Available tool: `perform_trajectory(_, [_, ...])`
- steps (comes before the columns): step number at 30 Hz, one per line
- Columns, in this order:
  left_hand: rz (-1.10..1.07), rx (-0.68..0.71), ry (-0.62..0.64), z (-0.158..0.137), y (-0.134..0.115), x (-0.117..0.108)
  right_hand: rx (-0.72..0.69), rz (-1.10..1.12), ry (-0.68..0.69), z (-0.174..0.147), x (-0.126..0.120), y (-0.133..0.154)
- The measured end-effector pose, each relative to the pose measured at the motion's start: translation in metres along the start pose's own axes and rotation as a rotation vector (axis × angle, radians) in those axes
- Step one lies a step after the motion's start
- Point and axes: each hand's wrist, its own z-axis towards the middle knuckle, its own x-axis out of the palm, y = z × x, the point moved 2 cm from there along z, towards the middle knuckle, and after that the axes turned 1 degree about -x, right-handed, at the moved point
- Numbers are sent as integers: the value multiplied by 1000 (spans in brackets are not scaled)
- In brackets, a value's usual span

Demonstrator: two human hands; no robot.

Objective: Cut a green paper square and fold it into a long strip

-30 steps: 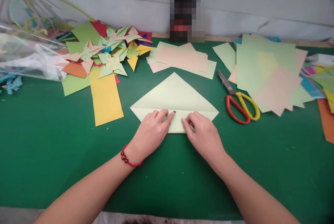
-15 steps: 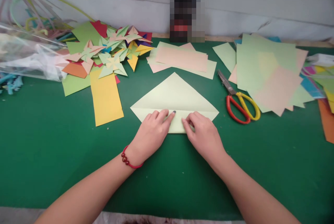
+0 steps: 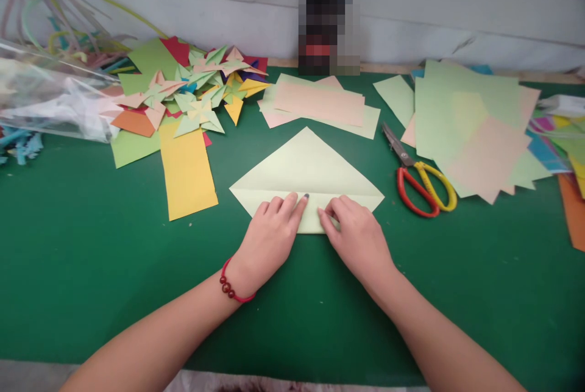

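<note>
A pale green sheet of paper [image 3: 301,163] lies turned cornerwise on the table, its near corner folded over so the near edge is straight. A crease line runs across it from the left corner to the right corner. Across the left part of the fold, my left hand [image 3: 272,230] is closed with thumb and fingers pressed on the paper; a red beaded bracelet circles that wrist. My right hand [image 3: 359,233] rests on the right part of the fold, fingers curled in and thumb beside them on the paper. Both palms hide the sheet's lower sides.
Scissors [image 3: 418,175] with red and yellow handles lie right of the sheet, near stacked paper [image 3: 461,130]. Behind it are paper strips [image 3: 320,99]. Yellow paper [image 3: 188,172], folded paper stars [image 3: 200,113] and a clear plastic bag [image 3: 55,96] occupy the left.
My left wrist has shifted slightly to the right and toward me, while its fingertips stay on the fold. The right hand and the sheet look almost unchanged.
</note>
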Motion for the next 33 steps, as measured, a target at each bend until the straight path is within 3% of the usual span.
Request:
perform_trajectory(8, [6,1,-2,-1,-2,-1,1,-22,-53,-1,1,1])
perform_trajectory(21, [-64,-26,-28,2,-2,-2,-8,-61,-26,-1,2,2])
perform_trajectory(33, [-137,-41,-66,0,-3,-1,-100,-194,-38,-2,-7,14])
